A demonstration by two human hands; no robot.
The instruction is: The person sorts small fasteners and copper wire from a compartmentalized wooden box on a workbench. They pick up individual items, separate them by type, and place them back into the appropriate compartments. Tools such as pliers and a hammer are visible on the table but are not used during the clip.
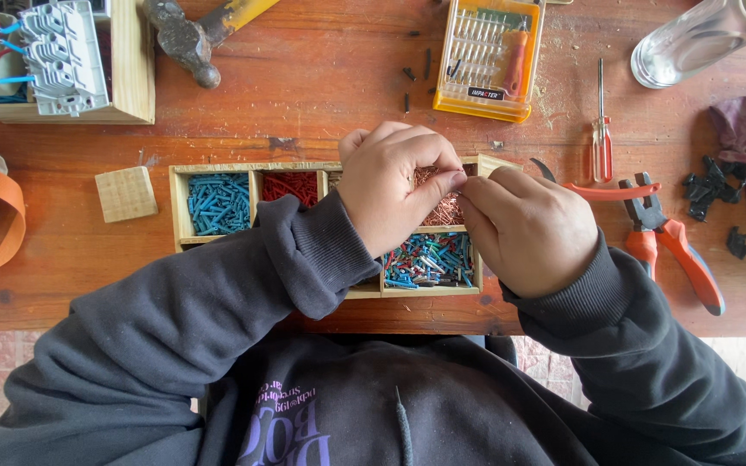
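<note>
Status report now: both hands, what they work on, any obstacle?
Left hand and right hand pinched together over copper bits. Wooden tray beneath. Pliers beside, nothing blocking.

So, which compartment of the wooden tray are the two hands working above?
The copper-coloured one, at the tray's top right. Both hands meet over it; the blue, red and mixed-colour compartments lie apart.

I see a worn reddish wooden tabletop [321, 78] carrying a compartmented wooden tray [218, 169], small wooden block [126, 193], orange-handled pliers [679, 250], red-handled screwdriver [602, 147], hammer [187, 39] and yellow plastic bit case [488, 56].
</note>
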